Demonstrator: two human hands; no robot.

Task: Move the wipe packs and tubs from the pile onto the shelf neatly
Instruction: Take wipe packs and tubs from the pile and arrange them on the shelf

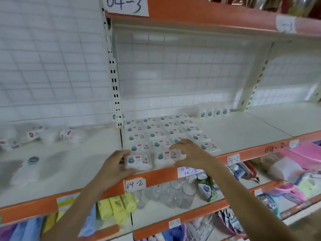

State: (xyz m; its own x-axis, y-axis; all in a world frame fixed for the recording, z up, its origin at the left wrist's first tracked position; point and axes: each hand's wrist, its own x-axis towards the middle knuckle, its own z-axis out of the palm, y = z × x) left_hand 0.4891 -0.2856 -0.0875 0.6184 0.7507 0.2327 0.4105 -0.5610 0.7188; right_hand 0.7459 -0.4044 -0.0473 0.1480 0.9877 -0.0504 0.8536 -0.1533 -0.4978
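Though blurred — hands [151, 160] on wipe packs [139, 161].

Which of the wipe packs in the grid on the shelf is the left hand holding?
The left hand grips the front-left wipe pack, at the shelf edge above the 04-2 label.

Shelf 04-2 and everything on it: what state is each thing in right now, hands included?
Left hand: curled round the front-left wipe pack, which lies flat at the shelf edge.
Right hand: fingers bent over the front wipe pack beside it.
Wipe pack grid: flat, in neat rows.
Standing packs: upright at the back.
Pile: loose, blurred, on the left bay.
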